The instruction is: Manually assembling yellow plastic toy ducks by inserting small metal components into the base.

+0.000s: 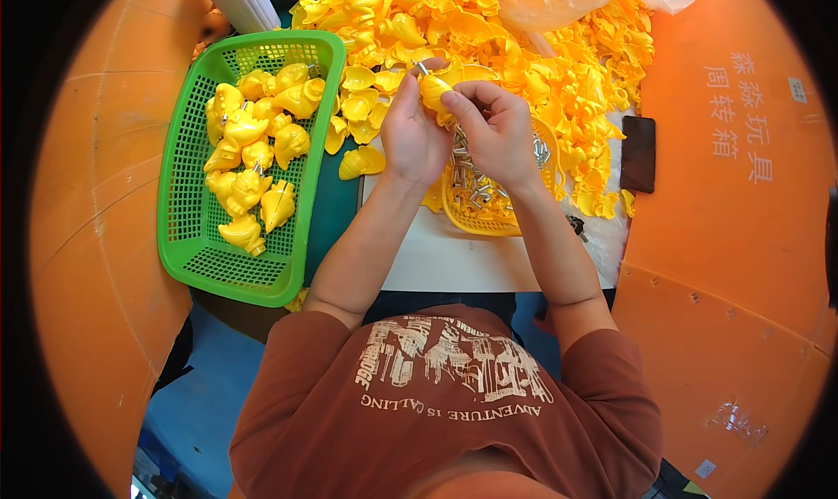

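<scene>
I have both hands up over the middle of the table (pixel 454 263), working one small yellow plastic toy piece (pixel 434 89) between them. My left hand (pixel 412 137) cups it from the side with its fingers curled shut around the lower half, and my right hand (pixel 497 132) pinches the top edge between thumb and forefinger; a short metal pin (pixel 422 68) appears to stick out of the piece near my left fingertips. I judge this to be the fitting step, seating the metal part into the shell. Just beneath my hands sits a yellow basket (pixel 489 224) of small metal parts, beyond it a large heap of loose yellow shells (pixel 524 54), and to my left a green basket (pixel 188 228) holding finished-looking yellow figures (pixel 249 163). The next move calls for steady pressure while keeping the pin straight.
</scene>
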`<state>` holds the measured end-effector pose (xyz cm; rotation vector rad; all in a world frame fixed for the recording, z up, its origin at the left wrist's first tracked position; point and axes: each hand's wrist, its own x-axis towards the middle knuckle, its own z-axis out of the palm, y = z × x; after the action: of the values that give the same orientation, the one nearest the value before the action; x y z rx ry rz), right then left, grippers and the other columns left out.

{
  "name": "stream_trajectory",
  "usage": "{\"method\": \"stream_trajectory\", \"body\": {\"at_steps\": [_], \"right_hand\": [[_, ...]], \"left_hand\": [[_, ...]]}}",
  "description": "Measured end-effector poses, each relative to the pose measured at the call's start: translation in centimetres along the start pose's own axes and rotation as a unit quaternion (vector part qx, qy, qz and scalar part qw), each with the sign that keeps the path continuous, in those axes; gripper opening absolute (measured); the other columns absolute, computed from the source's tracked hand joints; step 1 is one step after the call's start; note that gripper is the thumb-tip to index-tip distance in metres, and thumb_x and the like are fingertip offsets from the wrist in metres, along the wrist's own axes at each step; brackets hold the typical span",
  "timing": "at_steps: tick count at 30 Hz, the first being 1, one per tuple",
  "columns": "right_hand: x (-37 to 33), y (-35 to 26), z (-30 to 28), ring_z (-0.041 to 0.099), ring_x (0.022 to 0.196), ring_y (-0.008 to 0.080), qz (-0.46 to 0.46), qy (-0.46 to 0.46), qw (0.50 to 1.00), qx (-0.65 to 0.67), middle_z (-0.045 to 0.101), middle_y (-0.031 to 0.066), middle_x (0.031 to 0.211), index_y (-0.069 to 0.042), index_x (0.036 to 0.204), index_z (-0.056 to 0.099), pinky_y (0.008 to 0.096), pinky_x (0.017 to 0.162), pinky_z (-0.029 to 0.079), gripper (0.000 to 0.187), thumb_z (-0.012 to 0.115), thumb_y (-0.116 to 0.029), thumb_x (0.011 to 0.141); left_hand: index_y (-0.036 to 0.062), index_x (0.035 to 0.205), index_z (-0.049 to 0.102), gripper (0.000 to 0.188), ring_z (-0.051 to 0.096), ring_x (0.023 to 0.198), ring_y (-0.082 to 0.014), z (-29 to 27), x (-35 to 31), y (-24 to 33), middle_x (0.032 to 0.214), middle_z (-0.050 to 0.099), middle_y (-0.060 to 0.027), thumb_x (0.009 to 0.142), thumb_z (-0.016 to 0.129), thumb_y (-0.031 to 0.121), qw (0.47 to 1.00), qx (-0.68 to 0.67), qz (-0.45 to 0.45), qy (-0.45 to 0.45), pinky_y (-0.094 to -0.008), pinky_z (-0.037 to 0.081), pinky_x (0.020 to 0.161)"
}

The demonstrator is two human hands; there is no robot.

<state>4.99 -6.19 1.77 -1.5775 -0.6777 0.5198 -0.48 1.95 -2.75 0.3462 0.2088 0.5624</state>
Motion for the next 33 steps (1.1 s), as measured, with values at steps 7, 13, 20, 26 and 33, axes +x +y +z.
{"method": "stream_trajectory", "body": {"at_steps": [7, 13, 20, 26, 33], "right_hand": [[0.3, -0.4, -0.5, 0.048, 0.063, 0.0038, -0.01, -0.04, 0.998, -0.05, 0.056, -0.0018, 0.069, 0.004, 0.082, 0.061, 0.0192, 0.055, 0.04, 0.013, 0.059, -0.008, 0.086], [0.0, -0.4, -0.1, 0.05, 0.063, 0.0052, -0.05, -0.033, 0.993, -0.104, 0.057, 0.0014, 0.068, 0.004, 0.082, 0.061, 0.0206, 0.055, 0.041, 0.011, 0.061, -0.007, 0.084], [-0.4, -0.9, 0.6, 0.055, 0.061, 0.0103, -0.066, 0.017, 0.986, -0.154, 0.06, 0.0081, 0.068, 0.004, 0.081, 0.061, 0.0239, 0.055, 0.044, 0.012, 0.063, -0.008, 0.081], [-0.5, -0.5, 1.0, 0.056, 0.061, 0.0125, -0.2, 0.066, 0.953, -0.219, 0.061, 0.0114, 0.071, 0.004, 0.082, 0.062, 0.0243, 0.056, 0.046, 0.013, 0.064, -0.009, 0.079], [-0.6, 0.0, -8.0, 0.056, 0.073, 0.0085, -0.124, 0.19, 0.955, -0.19, 0.065, 0.0036, 0.085, -0.002, 0.095, 0.065, 0.0206, 0.064, 0.045, 0.013, 0.062, -0.007, 0.083]], "left_hand": [[0.0068, 0.118, 0.044, 0.036, 0.046, 0.108, -0.0255, 0.2, -0.1, 0.0, 0.112, 0.048, -0.0138, 0.098, 0.025, 0.031, 1.0, -0.015, -0.013, -0.005, -0.0399, 0.035, 0.098], [0.0061, 0.118, 0.044, 0.038, 0.048, 0.105, -0.0262, 0.0, -0.2, 0.3, 0.111, 0.049, -0.0146, 0.098, 0.024, 0.031, 0.998, -0.051, -0.038, -0.015, -0.0402, 0.038, 0.095], [0.0071, 0.116, 0.043, 0.04, 0.053, 0.097, -0.0229, 0.7, -1.0, 0.0, 0.103, 0.052, -0.0135, 0.098, 0.023, 0.036, 0.999, -0.016, -0.021, -0.032, -0.037, 0.043, 0.087], [0.0068, 0.121, 0.039, 0.04, 0.056, 0.09, -0.022, 0.9, -0.9, -0.1, 0.099, 0.054, -0.0131, 0.099, 0.025, 0.037, 0.993, 0.071, 0.036, -0.081, -0.0349, 0.048, 0.08], [0.0057, 0.12, 0.042, 0.042, 0.056, 0.093, -0.0282, -0.3, 0.7, 0.7, 0.108, 0.055, -0.0134, 0.098, 0.028, 0.038, 0.999, -0.024, -0.043, 0.009, -0.0344, 0.045, 0.075]]}}
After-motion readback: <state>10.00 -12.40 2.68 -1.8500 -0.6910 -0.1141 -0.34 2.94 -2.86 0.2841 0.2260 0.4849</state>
